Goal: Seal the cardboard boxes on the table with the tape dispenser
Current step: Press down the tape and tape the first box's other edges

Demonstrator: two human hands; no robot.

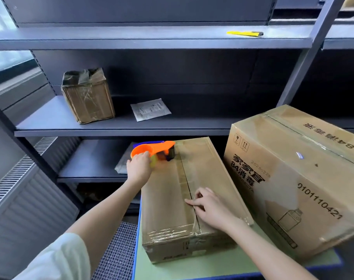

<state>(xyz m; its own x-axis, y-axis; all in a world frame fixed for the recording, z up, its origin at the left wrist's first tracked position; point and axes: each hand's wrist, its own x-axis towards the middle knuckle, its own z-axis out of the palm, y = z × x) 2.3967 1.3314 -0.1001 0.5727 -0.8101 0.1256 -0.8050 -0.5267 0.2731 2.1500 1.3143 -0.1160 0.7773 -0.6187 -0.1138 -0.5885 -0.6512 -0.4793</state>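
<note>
Left hand: we see it curled round the orange tape dispenser, gripping its round body at the far end of the smaller box
Right hand: it lies on top of the same box near our end, fingers resting on the middle seam and holding nothing; the two hands are well apart
Tape dispenser: its head touches the far top edge of the smaller box, right over the seam
Tape: we make out a clear strip along the seam, from the near edge to the dispenser
Smaller box: it stands on the table, flaps closed, with shiny tape also across its near top edge
Bigger box: printed and taped, it sits just beside the smaller one on the right, touching it
Table: pale green top with a blue rim
Shelves: dark metal, behind the table; we see a worn little carton and a paper packet on the middle level, and a yellow knife on the level above
</note>
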